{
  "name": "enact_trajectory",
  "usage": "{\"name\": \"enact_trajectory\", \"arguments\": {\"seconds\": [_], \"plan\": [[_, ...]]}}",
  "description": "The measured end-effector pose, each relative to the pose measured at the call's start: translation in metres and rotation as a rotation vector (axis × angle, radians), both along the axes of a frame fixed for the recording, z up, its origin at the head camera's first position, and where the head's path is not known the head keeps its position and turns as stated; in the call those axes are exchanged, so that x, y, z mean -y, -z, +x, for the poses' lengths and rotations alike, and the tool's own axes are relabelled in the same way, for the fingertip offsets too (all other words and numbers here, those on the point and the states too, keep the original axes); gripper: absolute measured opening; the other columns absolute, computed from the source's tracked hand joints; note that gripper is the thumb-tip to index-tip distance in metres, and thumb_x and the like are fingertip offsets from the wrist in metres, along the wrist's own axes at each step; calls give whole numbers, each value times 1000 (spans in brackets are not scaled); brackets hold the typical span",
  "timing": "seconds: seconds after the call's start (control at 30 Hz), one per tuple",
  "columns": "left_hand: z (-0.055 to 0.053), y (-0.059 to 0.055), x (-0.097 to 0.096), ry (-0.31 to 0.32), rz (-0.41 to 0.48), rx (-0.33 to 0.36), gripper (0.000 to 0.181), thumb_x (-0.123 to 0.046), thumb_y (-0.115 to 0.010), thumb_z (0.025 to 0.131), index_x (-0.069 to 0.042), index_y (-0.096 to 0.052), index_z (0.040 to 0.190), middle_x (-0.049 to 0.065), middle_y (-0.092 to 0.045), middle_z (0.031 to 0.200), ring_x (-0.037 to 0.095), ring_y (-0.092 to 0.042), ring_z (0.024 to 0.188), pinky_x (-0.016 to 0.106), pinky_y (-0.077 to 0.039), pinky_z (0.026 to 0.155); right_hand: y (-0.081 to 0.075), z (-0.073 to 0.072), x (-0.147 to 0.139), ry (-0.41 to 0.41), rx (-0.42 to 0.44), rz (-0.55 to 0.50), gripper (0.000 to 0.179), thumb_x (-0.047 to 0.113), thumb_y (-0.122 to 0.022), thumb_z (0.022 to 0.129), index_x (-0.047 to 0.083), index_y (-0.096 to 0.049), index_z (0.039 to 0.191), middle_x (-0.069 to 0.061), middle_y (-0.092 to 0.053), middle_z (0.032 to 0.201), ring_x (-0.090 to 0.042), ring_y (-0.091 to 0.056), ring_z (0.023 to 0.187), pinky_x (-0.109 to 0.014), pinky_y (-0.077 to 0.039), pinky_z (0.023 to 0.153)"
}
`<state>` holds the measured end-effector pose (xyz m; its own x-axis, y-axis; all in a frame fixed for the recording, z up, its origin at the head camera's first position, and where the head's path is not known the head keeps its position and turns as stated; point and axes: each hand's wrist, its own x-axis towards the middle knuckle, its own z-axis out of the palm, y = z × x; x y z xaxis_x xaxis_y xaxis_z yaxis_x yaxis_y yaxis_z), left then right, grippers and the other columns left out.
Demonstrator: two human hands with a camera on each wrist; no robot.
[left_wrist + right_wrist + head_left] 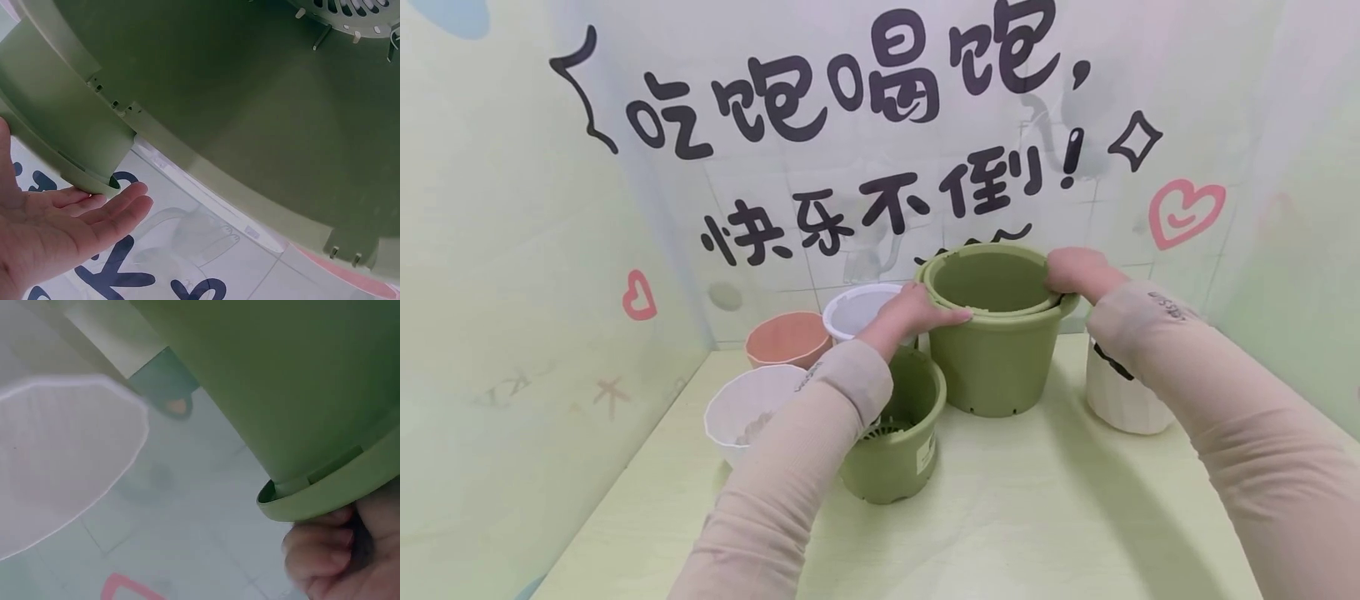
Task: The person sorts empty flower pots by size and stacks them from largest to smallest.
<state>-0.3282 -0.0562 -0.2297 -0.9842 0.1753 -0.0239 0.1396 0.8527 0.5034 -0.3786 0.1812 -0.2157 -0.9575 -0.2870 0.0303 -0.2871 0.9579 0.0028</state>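
A large green flowerpot (pixel 992 367) stands upright at the back, with a second rim showing just inside its own. My left hand (pixel 913 312) holds its left side, thumb along the front rim; in the left wrist view the fingers (pixel 119 215) are fairly straight beneath the rim. On the opposite side my right hand (pixel 1078 271) grips the rim, its fingers (pixel 315 550) curled below the lip. Whether the pot's base touches the table cannot be told. A smaller green flowerpot (pixel 887 467) with a slotted bottom sits in front, partly behind my left forearm.
On the left stand a white faceted pot (pixel 730 408) with pale bits inside, an orange pot (pixel 786 337) and a white round-rimmed pot (pixel 853 312). Another white pot (pixel 1120 400) is partly hidden by my right sleeve. A printed curtain (pixel 865 167) hangs behind the table (pixel 1000 517).
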Motion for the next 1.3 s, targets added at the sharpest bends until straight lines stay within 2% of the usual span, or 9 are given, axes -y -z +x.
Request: {"name": "enact_trajectory", "arguments": {"seconds": [0.17,0.43,0.6,0.7,0.8,0.9,1.07,1.2,1.3], "plan": [[-1,1,0,-1,2,-2,86,-59,-65,73,-3,-41,134,17,-39,136,28,-46,120,37,-36,103,7,-4,10,-55,-44,107,16,-5,-43,67,9,-43,59,-10,-54,67,-23,-49,61,-36,-46,57],[-2,2,-2,19,16,16,86,-58,-65,74,-3,-40,134,17,-39,137,28,-45,120,36,-36,103,15,-9,10,-75,-18,86,14,0,-45,63,13,-42,58,-7,-53,65,-21,-48,58,-34,-41,51],[-3,-1,-4,3,15,1,88,-59,-66,73,-2,-39,136,17,-38,138,28,-45,121,37,-36,103,11,-9,2,-110,8,2,10,6,-50,69,9,-49,60,-4,-52,62,-18,-47,57,-32,-40,51],[-3,-1,-4,-3,4,8,89,-59,-66,73,-3,-38,136,16,-37,139,28,-44,121,37,-36,103,8,-5,-2,-146,34,-123,15,7,-50,76,-1,-62,77,-11,-61,73,-18,-52,59,-33,-45,55],[-3,-2,-4,3,-10,23,90,-60,-65,73,-2,-37,137,16,-36,140,28,-44,122,36,-36,103,4,1,-7,-171,8,-252,29,9,-49,81,-9,-62,101,-23,-64,92,-20,-57,63,-37,-49,66],[-2,-3,-3,-1,-20,30,90,-60,-64,74,-1,-37,136,16,-35,140,29,-43,122,36,-36,103,-2,12,-8,-170,-56,-375,35,10,-49,85,-10,-57,113,-25,-62,92,-20,-57,61,-36,-48,65],[-1,-4,-2,-8,-27,41,90,-60,-63,74,-1,-36,136,15,-35,139,29,-44,121,36,-36,103,-4,50,7,-195,-237,-681,31,9,-48,88,-4,-58,115,-17,-62,83,-13,-53,59,-23,-44,52],[-1,-2,-1,-4,-30,36,89,-60,-63,75,-2,-35,137,15,-36,137,29,-45,119,36,-37,102,12,84,27,-368,-392,-880,20,-2,-50,86,-5,-62,102,-11,-62,76,-4,-51,55,-16,-44,49],[-1,-2,-1,-4,-23,42,90,-59,-63,75,-1,-34,137,15,-36,137,29,-45,119,36,-37,101,33,106,43,-523,-350,-853,17,-11,-49,81,-6,-62,92,-7,-62,74,-3,-52,61,-16,-47,56]]}}
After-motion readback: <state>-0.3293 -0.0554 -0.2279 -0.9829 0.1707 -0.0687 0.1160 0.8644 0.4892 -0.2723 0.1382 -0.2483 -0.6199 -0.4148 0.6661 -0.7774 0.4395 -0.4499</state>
